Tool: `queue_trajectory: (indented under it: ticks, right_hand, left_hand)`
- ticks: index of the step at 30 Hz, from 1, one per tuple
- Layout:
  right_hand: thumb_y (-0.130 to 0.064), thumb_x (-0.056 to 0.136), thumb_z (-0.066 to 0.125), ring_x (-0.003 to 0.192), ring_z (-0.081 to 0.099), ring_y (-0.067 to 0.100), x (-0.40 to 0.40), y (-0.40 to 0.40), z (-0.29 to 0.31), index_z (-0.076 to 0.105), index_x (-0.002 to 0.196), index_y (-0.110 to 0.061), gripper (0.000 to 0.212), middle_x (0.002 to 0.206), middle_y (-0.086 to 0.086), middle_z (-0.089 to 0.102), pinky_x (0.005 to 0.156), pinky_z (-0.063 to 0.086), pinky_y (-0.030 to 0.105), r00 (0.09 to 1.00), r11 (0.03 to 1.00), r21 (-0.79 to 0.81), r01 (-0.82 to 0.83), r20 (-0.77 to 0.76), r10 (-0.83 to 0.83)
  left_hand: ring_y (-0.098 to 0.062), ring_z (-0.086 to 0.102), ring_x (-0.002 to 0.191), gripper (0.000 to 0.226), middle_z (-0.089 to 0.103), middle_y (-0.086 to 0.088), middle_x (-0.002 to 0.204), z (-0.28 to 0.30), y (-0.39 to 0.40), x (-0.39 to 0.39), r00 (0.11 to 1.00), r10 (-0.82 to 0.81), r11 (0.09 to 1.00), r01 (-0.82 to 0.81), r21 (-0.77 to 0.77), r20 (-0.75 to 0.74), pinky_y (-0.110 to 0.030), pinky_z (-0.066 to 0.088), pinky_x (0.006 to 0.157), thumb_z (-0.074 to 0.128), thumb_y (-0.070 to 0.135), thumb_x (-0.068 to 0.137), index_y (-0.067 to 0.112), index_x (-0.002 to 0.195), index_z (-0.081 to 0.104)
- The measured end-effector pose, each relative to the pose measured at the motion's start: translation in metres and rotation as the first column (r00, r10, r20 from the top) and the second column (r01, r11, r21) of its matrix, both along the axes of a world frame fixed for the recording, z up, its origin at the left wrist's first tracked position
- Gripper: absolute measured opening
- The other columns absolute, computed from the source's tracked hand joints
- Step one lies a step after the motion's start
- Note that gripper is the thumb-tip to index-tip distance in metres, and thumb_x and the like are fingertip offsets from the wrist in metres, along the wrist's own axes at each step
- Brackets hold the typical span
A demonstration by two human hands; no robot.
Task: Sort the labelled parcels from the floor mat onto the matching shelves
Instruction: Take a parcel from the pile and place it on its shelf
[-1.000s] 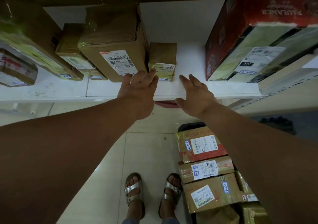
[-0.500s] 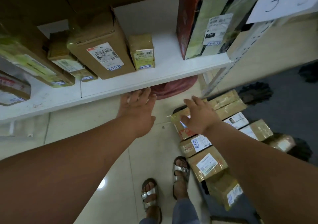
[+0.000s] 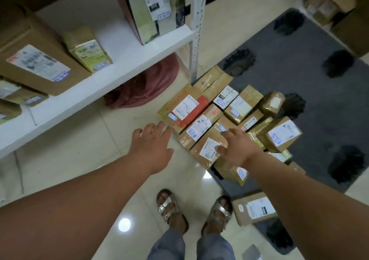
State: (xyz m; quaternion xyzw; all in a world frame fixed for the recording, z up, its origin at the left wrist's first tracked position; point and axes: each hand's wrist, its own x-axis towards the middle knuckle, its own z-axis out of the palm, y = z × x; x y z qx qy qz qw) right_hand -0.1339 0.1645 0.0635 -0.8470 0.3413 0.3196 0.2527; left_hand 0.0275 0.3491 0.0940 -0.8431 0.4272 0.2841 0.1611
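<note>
Several taped brown parcels with white labels lie packed together on the dark grey floor mat [image 3: 311,64]. Nearest the shelf is a parcel with red tape [image 3: 184,109]; beside it lies a long parcel [image 3: 199,129], then a larger one [image 3: 207,150]. My right hand [image 3: 236,147] hovers with spread fingers over that larger parcel and holds nothing. My left hand [image 3: 152,146] is open above the tiled floor, just left of the parcels. On the white shelf [image 3: 127,60] stand a small parcel [image 3: 87,50], a big brown box [image 3: 38,64] and a tall red box [image 3: 145,10].
A white shelf post [image 3: 196,30] stands at the mat's corner. Red cloth [image 3: 145,88] lies under the shelf. Another parcel [image 3: 254,208] sits by my right foot. More boxes [image 3: 329,2] are stacked at the far right. Dark patches dot the mat.
Both hands have dropped from the shelf edge toward the floor. My view has swung right and down onto the mat's parcels. The small parcel stays on the shelf.
</note>
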Motion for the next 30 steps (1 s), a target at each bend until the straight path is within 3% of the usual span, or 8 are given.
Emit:
queue_trajectory:
  ticks: [4,12,21,30]
  right_hand:
    - [-0.047,0.094,0.048,0.136,0.036,0.034,-0.059,-0.025,-0.016,0.041,0.144,-0.026,0.055,0.149,0.008,0.038,0.111,0.034,0.044,0.996,0.996,0.029,0.089,-0.023,-0.088]
    - [-0.046,0.094,0.048,0.124,0.046,0.034,-0.145,-0.080,-0.051,0.042,0.142,-0.025,0.053,0.138,0.009,0.045,0.101,0.043,0.041,0.979,0.982,0.061,0.176,-0.113,-0.169]
    - [-0.042,0.098,0.047,0.125,0.046,0.031,-0.200,-0.117,-0.068,0.043,0.144,-0.019,0.052,0.138,0.010,0.046,0.103,0.042,0.038,0.963,0.963,0.091,0.254,-0.112,-0.244]
    - [-0.033,0.097,0.049,0.111,0.052,0.028,-0.241,-0.144,-0.108,0.049,0.134,-0.019,0.040,0.128,0.010,0.050,0.090,0.049,0.038,0.896,0.886,0.138,0.442,-0.120,-0.428]
  left_hand:
    - [-0.022,0.009,0.149,0.067,0.003,0.002,0.165,-0.015,-0.037,-0.039,0.997,-0.052,0.999,0.053,0.011,-0.048,-0.046,0.016,0.115,0.035,0.052,0.100,0.028,0.156,0.008]
    - [-0.021,0.013,0.147,0.064,0.011,0.003,0.163,-0.053,-0.106,-0.111,0.988,-0.109,0.994,0.111,0.015,-0.112,-0.045,0.017,0.114,0.039,0.047,0.100,0.030,0.155,0.012]
    - [-0.023,0.016,0.147,0.061,0.016,0.001,0.162,-0.064,-0.175,-0.157,0.982,-0.157,0.986,0.162,0.045,-0.106,-0.047,0.017,0.115,0.039,0.050,0.100,0.028,0.154,0.018]
    - [-0.026,0.019,0.146,0.064,0.021,0.000,0.160,-0.106,-0.236,-0.184,0.967,-0.201,0.973,0.216,0.084,-0.156,-0.048,0.022,0.112,0.039,0.050,0.098,0.024,0.153,0.020]
